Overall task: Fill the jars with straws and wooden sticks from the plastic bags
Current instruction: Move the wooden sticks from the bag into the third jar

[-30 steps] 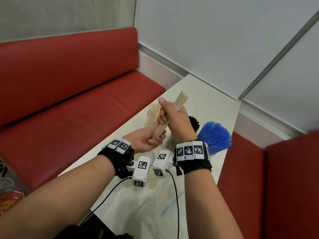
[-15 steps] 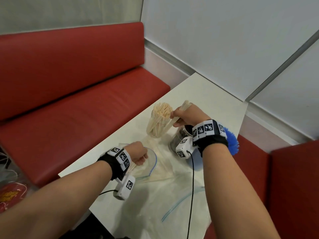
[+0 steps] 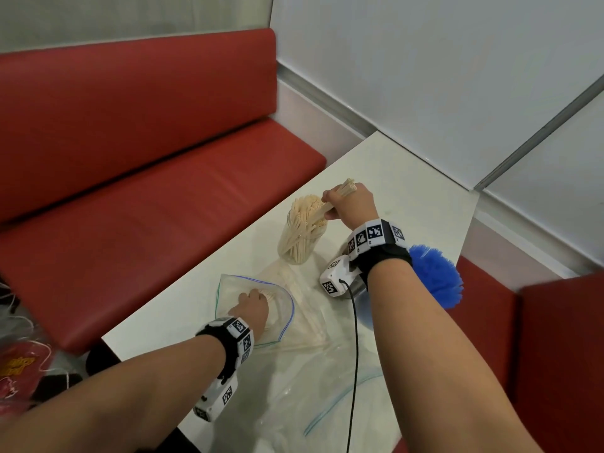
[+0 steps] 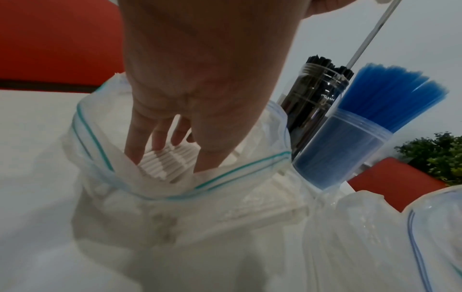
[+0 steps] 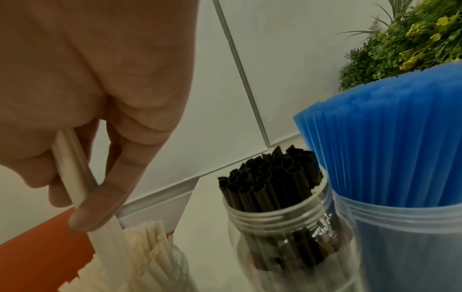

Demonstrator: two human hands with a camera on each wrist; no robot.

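A: What is on the tabletop point(image 3: 385, 178)?

B: 3 clear jars stand near its far end. The jar of wooden sticks point(image 3: 302, 237) is nearest the red bench seat point(image 3: 163, 197). Beside it stand a jar of black straws point(image 5: 282, 227) and a jar of blue straws point(image 5: 410, 237). Closer to the person lies an open zip bag point(image 3: 284, 308) with pale sticks inside, and a second, flattened bag point(image 3: 327, 410) nearer still.

A: What is the right hand doing?

B: The right hand point(image 3: 351, 204) hovers over the stick jar. Its grip is clamped on a small bundle of wooden sticks point(image 3: 343, 191), pinched between thumb and fingers. The bundle slants down, with its lower ends already among the sticks in the jar. Held at that slant, it can probably slide in alongside the sticks that fan out against the rim.

A: And the left?

B: The left hand point(image 3: 251, 305) reaches into the mouth of the open bag. Its fingers point(image 4: 155, 136) are spread, their tips touching the ends of the sticks in the bag point(image 4: 167, 164), but not closed around them; the grip is apart. I judge it is reaching for the next handful while the right hand unloads.

A: How far along is the job?

B: The black and blue straw jars look packed. The stick jar is well filled, yet sticks remain in the bag, so that jar seems to be the last one unfinished.
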